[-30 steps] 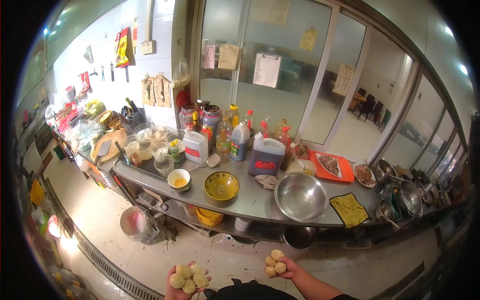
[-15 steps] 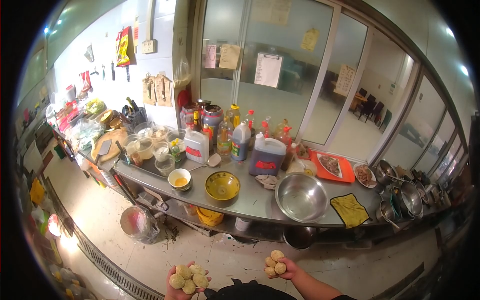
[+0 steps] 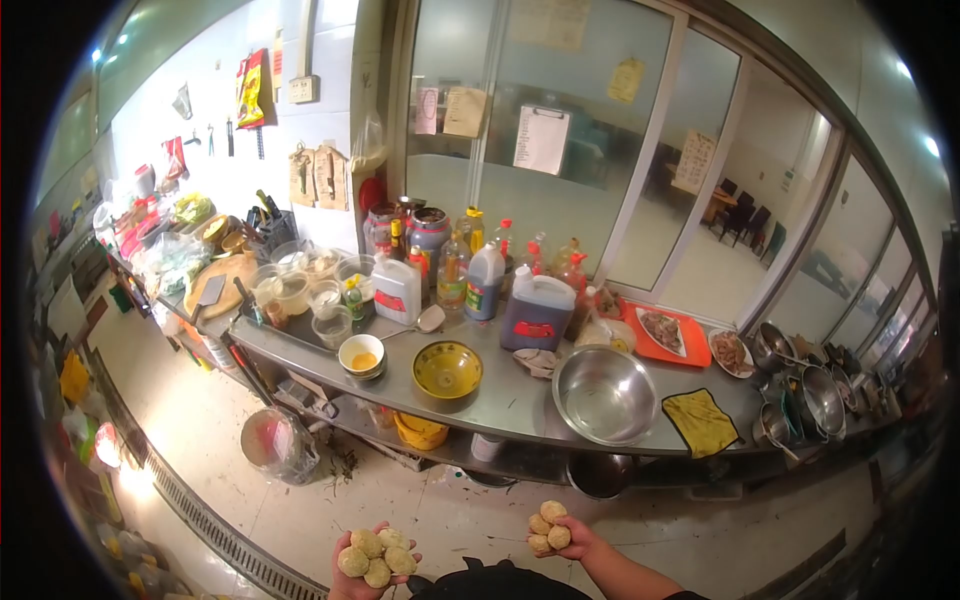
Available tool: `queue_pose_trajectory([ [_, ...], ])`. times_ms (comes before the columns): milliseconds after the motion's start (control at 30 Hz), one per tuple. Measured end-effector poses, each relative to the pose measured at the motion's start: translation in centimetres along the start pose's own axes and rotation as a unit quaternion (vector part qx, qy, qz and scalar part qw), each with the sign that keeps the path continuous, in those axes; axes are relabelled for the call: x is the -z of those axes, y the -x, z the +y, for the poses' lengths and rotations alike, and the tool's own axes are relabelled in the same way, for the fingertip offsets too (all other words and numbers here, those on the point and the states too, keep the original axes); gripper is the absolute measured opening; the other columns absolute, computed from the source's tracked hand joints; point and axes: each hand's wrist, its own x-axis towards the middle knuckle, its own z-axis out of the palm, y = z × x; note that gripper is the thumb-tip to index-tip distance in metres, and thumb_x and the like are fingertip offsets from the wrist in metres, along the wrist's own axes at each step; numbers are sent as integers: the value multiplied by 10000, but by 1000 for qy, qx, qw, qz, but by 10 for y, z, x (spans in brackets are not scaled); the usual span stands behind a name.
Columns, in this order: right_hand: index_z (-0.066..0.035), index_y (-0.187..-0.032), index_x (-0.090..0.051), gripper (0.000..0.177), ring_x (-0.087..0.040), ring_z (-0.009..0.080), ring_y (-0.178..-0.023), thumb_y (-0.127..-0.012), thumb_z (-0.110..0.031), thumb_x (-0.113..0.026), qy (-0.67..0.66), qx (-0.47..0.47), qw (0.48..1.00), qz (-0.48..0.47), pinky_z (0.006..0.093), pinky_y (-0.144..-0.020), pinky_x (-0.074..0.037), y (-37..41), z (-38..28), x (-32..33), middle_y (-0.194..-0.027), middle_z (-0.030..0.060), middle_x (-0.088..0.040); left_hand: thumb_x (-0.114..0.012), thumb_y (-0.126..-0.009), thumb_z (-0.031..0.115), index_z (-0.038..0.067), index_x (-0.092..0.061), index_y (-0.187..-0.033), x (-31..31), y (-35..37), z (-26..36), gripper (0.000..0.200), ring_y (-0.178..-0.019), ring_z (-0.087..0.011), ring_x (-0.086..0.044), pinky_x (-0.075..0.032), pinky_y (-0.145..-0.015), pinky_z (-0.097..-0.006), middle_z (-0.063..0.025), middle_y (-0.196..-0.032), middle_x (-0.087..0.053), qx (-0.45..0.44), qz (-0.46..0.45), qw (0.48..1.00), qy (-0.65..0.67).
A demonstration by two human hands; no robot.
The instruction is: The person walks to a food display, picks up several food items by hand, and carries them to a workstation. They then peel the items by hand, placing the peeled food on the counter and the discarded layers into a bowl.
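My left hand [image 3: 347, 584], palm up at the bottom of the view, holds several round, pale yellow, grainy-coated balls [image 3: 367, 543]. A second cluster of grainy balls [image 3: 552, 512] rests in my right hand [image 3: 578, 541], with the fingers mostly hidden beneath it. Both hands are above the floor, apart from each other and in front of the steel counter [image 3: 510, 412]. On the counter stand a yellow patterned bowl [image 3: 447, 370], a large steel bowl [image 3: 604, 395] and a small white bowl [image 3: 362, 355] with something yellow-orange inside.
Along the back stand a white jug [image 3: 397, 292], a dark-filled jug [image 3: 538, 315] and several bottles. To the right are a yellow cloth [image 3: 700, 421], an orange tray [image 3: 672, 350] and pots [image 3: 822, 395]. A cleaver [image 3: 210, 292] lies on a round board at left. A lined bin [image 3: 275, 445] stands below.
The view has shifted very slightly. Both hands stay in nearly the same place, holding the same balls.
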Motion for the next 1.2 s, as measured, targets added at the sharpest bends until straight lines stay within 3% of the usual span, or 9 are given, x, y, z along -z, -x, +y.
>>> queue_pose_trajectory([
  [800, -98, -1343, -493, 528, -569, 386, -1210, -874, -311, -607, 1, -4, 1000, -12, 660, -947, -465, -4, 5, -11, -1289, 160, -585, -441, -890, 625, 167, -461, -1416, 5, 11, 3, 698, -1252, -631, -399, -533, -757, -720, -377, -1422, -378, -13, 1, 1000, -7],
  [933, -101, -1348, -488, 531, -563, 393, -1217, -875, -311, -607, -5, -7, 1000, -18, 662, -946, -464, -6, 6, -8, -1296, 163, -581, -438, -892, 625, 162, -464, -1411, -2, 13, -1, 696, -1249, -631, -401, -534, -758, -720, -375, -1421, -379, -12, -1, 1000, 2],
  [1000, -88, -1357, -480, 575, -502, 451, -1277, -843, -298, -631, -9, -6, 1000, 0, 692, -973, -430, -7, 7, -6, -1325, 194, -556, -436, -893, 623, 161, -464, -1412, 2, 13, 1, 695, -1250, -631, -399, -533, -760, -723, -374, -1421, -378, -12, -3, 1000, 0],
  [1200, -81, -1352, -483, 580, -505, 447, -1276, -839, -302, -638, -6, -3, 1000, 3, 689, -973, -431, -8, 9, -5, -1320, 192, -561, -431, -896, 617, 157, -465, -1413, 1, 15, -1, 693, -1258, -632, -388, -525, -767, -734, -374, -1426, -370, -8, -14, 1000, 14],
])
